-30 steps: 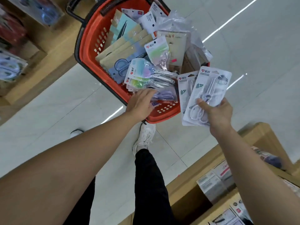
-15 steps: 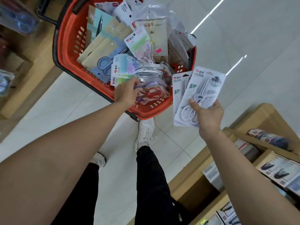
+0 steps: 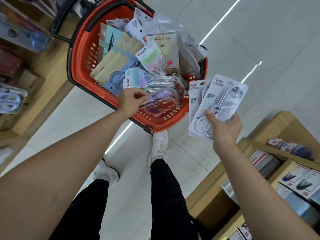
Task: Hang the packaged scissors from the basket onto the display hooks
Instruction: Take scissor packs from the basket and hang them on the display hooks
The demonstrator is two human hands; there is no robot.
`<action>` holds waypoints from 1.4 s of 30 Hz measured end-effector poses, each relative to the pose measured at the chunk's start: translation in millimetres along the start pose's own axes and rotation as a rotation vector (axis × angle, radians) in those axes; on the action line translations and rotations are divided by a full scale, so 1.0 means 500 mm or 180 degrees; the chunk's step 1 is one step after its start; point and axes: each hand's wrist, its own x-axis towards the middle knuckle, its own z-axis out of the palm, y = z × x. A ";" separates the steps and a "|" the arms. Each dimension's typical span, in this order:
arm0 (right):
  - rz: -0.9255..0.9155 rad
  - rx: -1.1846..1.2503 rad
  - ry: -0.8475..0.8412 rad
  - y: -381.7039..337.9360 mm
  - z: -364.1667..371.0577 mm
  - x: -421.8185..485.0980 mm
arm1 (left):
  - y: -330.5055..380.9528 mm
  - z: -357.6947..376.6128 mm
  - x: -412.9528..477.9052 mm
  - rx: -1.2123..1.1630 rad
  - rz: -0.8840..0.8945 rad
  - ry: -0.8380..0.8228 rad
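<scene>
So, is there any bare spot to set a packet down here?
The red basket is crammed with packets. Bare tile floor stretches beyond it on the right, and a narrower strip runs between it and the left wooden shelf. The right shelf is packed with boxes.

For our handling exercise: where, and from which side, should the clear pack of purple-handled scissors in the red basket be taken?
Pinch its flat edge nearest the person, coming over the near rim of the red plastic basket, where the left hand is. The clear pack of purple-handled scissors lies roughly flat atop the pile, leaving that edge exposed, while other packs crowd its far side.
</scene>
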 end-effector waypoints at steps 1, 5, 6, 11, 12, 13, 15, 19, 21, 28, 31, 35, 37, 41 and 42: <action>-0.0014 0.0062 -0.0024 -0.007 0.002 -0.006 | 0.004 -0.010 -0.001 -0.0094 0.0034 0.0104; 0.0035 0.0220 -0.0408 -0.035 0.037 -0.045 | 0.029 -0.076 -0.032 -0.0550 0.0138 0.0449; 0.0076 0.0278 -0.0498 -0.041 0.052 -0.061 | 0.033 -0.098 -0.048 -0.0655 0.0111 0.0484; 0.0638 0.0725 -0.1018 -0.065 0.160 -0.170 | 0.020 -0.246 -0.145 -0.1192 -0.0170 0.0595; 0.0733 0.0766 -0.1168 -0.070 0.185 -0.196 | 0.015 -0.282 -0.166 -0.1275 -0.0288 0.0614; 0.0786 0.0796 -0.1346 -0.075 0.210 -0.223 | 0.008 -0.317 -0.186 -0.1368 -0.0386 0.0618; 0.0818 0.0849 -0.1684 -0.082 0.261 -0.275 | -0.008 -0.386 -0.222 -0.1537 -0.0504 0.0610; 0.0827 0.0850 -0.2153 -0.095 0.364 -0.356 | -0.045 -0.509 -0.265 -0.1648 -0.0488 0.0527; 0.0860 0.0849 -0.2452 -0.105 0.420 -0.386 | -0.064 -0.562 -0.273 -0.1731 -0.0412 0.0389; 0.0754 0.0612 -0.2912 -0.086 0.620 -0.378 | -0.147 -0.661 -0.223 -0.1465 -0.0043 0.0266; 0.0628 0.0485 -0.3212 -0.058 0.697 -0.342 | -0.196 -0.674 -0.175 -0.1412 0.0074 0.0267; 0.0229 0.0436 -0.3406 -0.032 0.796 -0.287 | -0.265 -0.678 -0.105 -0.1555 0.0171 0.0264; 0.0007 0.0500 -0.3542 -0.027 0.847 -0.263 | -0.299 -0.680 -0.067 -0.2024 0.0272 0.0367; -0.0347 0.0815 -0.3696 -0.025 0.948 -0.211 | -0.372 -0.669 -0.017 -0.4153 0.0437 -0.0219; -0.0376 0.0918 -0.3741 -0.026 0.968 -0.199 | -0.382 -0.660 -0.007 -0.4433 0.0611 -0.0223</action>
